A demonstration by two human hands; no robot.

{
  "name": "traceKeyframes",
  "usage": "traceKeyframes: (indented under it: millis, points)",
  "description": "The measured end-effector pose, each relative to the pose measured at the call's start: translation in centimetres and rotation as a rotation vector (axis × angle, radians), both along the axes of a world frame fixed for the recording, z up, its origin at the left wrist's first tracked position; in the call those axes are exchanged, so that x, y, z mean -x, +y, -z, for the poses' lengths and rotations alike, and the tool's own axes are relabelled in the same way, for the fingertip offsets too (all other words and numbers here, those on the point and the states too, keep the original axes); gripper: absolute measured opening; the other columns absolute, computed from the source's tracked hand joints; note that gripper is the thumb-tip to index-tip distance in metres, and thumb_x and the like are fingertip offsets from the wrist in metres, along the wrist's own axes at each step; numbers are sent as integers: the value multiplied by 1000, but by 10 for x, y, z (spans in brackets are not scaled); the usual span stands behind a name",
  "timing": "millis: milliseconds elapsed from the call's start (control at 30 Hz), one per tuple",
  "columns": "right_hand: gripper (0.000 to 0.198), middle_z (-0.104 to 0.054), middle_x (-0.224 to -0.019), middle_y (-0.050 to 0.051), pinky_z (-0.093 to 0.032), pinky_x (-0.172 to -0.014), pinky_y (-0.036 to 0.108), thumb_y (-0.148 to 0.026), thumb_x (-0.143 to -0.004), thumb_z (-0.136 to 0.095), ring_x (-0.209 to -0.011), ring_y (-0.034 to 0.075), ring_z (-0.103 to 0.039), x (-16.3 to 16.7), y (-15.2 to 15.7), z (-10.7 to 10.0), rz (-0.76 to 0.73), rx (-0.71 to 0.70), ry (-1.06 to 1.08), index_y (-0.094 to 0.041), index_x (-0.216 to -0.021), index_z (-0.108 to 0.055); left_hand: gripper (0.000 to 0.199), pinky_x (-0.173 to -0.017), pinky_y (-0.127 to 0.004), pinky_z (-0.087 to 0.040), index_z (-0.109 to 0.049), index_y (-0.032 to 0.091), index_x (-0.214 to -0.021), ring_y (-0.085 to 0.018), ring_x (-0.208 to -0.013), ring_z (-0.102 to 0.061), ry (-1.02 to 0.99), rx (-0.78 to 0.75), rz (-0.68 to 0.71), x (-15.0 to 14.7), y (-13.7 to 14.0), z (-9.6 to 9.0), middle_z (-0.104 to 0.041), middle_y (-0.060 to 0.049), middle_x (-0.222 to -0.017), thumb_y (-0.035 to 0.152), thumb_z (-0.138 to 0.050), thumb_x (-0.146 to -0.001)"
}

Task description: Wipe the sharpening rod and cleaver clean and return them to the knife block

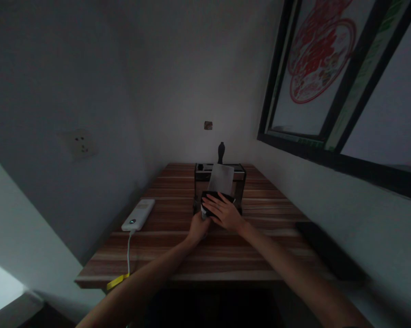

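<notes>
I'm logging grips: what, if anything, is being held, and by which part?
A dark object: the left hand seems to hold its lower left end, though its grasp is mostly hidden; the right hand lies over it, fingers extended.

On my remote view I have a reddish-brown tabletop (219,262) with pale wood-grain streaks. On it I see a flat white rectangular device (140,213) at left, a boxy black-and-silver appliance (238,176) farther back, and a long flat black slab (330,250) along the right edge.
</notes>
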State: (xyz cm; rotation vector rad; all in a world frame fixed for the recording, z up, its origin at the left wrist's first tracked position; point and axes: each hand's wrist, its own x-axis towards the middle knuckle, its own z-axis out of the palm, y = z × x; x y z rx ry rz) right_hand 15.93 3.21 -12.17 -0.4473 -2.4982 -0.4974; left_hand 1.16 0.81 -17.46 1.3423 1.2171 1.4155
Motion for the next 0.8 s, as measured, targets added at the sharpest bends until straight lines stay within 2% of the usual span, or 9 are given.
traceKeyframes:
  millis: [200,300,400,533,800]
  points:
    - [48,-40,-141,9,-21,-110,49,-26,-90,-41,-136,21,-23,5,-14,22,6,28,20,-16,-137,-35,12,-47,-23,-42,-58,13,-69,-14,-50,-53,-21,-76,20,3,3,7,-61,-2,-56,19,-57,-58]
    - [47,-38,-141,8,-20,-110,49,-27,-91,-40,-136,21,-22,5,-14,23,7,10,20,-15,-137,-36,19,-61,-26,-47,-62,12,-75,-17,-66,-59,-17,-116,38,4,5,9,-68,-7,-72,18,-58,-58]
    - [47,-36,-143,7,-18,-111,48,-28,-92,-40,-137,21,-20,3,-12,20,11,-9,-10,-14,-136,-36,24,-69,-28,-49,-63,11,-81,-19,-74,-61,-6,-142,59,5,8,12,-70,-9,-81,18,-57,-60]
    - [47,-34,-144,6,-18,-111,47,-29,-92,-40,-137,20,-20,1,-9,12,38,-27,-33,-16,-137,-36,24,-69,-28,-48,-63,11,-84,-19,-76,-60,15,-152,64,3,11,14,-69,-9,-84,17,-57,-61]
    - [50,-31,-146,5,-17,-111,49,-30,-92,-40,-137,21,-19,-1,8,-16,145,-62,-2,-19,-139,-31,10,-56,-20,-39,-56,14,-72,-11,-57,-47,148,-97,-47,3,10,13,-55,2,-63,15,-50,-64]
